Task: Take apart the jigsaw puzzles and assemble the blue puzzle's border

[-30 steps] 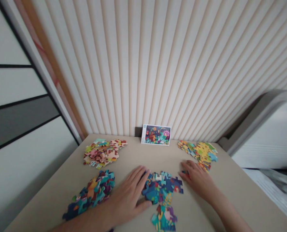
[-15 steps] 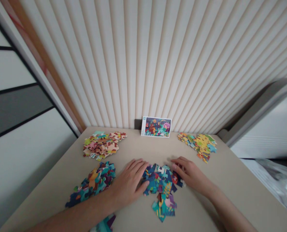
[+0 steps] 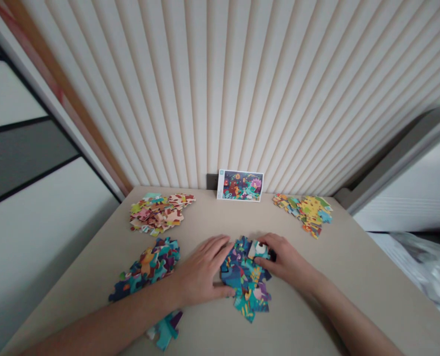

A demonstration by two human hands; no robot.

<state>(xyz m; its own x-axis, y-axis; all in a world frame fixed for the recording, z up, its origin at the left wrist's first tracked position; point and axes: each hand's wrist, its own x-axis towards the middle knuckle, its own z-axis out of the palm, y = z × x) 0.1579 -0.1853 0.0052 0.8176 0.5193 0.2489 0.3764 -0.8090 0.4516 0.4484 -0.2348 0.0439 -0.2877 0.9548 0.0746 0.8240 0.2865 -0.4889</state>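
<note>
A pile of blue and teal jigsaw pieces (image 3: 242,277) lies between my two hands near the middle of the table. My left hand (image 3: 207,269) rests against the pile's left side, palm down, thumb and fingers apart. At the pile's upper right, my right hand (image 3: 281,254) pinches a puzzle piece (image 3: 259,249) with white and light blue on it, between thumb and fingers. More dark blue and orange puzzle pieces (image 3: 149,264) lie left of my left hand, partly hidden by the forearm. A few teal and purple pieces (image 3: 166,329) show below that forearm.
A picture card (image 3: 241,186) of an underwater-like scene leans upright against the ribbed wall (image 3: 216,89). Pink and brown puzzle pieces (image 3: 160,215) are heaped at the table's back left, yellow ones (image 3: 311,212) at the back right. Clear plastic (image 3: 431,267) lies beyond the right edge.
My right hand has closed on a white and light blue piece at the pile's upper right. My left thumb has shifted down along the pile. The view has tilted slightly.
</note>
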